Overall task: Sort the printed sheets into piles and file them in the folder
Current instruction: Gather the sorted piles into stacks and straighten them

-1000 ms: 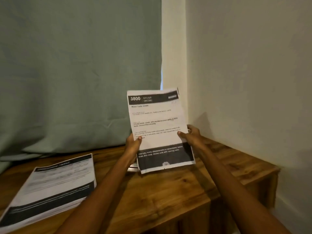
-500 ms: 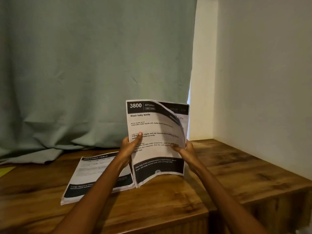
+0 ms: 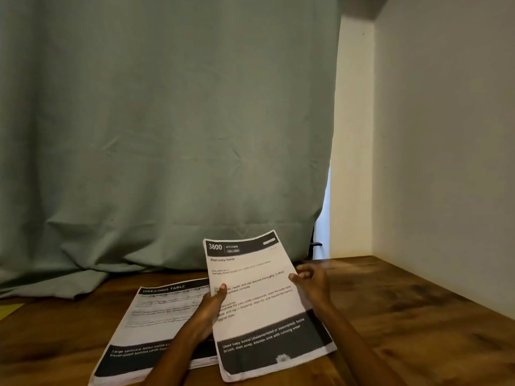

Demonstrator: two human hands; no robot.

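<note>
A small stack of printed sheets headed "3800 KITCHEN" [image 3: 259, 296] is tilted low over the wooden table [image 3: 404, 316], with its lower edge near the tabletop. My left hand [image 3: 207, 310] grips its left edge, thumb on the printed face. My right hand [image 3: 312, 282] is at the stack's right edge; its fingers are loosely curled and all in view, and only the thumb tip meets the paper. A second pile headed "DRESSING TABLE" [image 3: 156, 324] lies flat on the table to the left, partly under my left forearm.
A green curtain [image 3: 167, 135] hangs behind the table and bunches on its back edge. A pale wall [image 3: 446, 162] closes the right side. A yellow corner [image 3: 8, 309] shows at the far left on the table.
The kitchen sheets have come down from upright to a low tilt beside the dressing-table pile. The lifted top sheet has fallen flat, and my right hand has loosened from the right edge.
</note>
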